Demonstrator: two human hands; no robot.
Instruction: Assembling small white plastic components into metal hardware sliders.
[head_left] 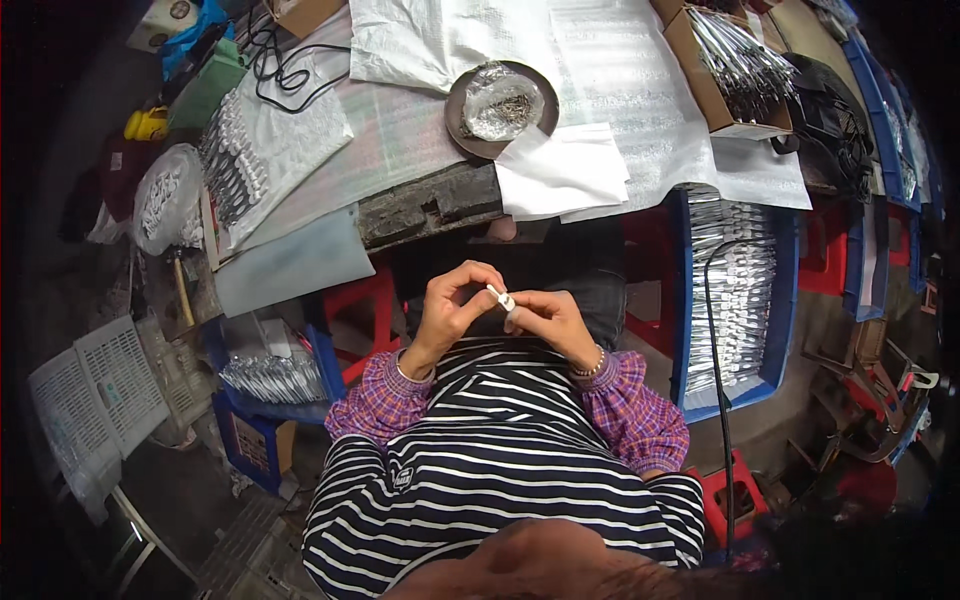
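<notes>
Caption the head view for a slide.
Left hand and right hand hold a small white piece between them; a blue bin of thin, shiny parts stands to the right.

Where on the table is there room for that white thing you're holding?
The white piece could go on the white sheeting between the plate and the cardboard box. Or use the bare patch left of the plate, below the white sack. It's crowded at the left end, where metal pieces are piled.

Both hands (pixel 446 314) pinching small white piece (pixel 507 302), striped apron (pixel 520 440), brown plate (pixel 457 122) beyond
</notes>
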